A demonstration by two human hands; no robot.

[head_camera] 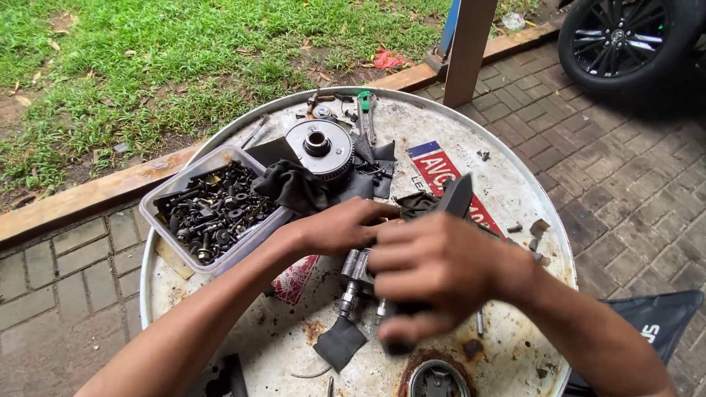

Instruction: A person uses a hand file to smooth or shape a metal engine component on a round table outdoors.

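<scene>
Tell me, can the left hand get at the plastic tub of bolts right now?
Probably yes: the tub is open-topped and sits just beside the left hand, nothing covering it, though that hand is busy on a metal part.

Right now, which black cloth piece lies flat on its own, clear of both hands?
The small square patch at the drum top's near edge, below the left hand. The other cloths are bunched under the round clutch part.

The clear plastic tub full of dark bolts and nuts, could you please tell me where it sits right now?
In the head view, the clear plastic tub of dark bolts and nuts sits at the left edge of the round white drum top, beside the left hand.
</scene>
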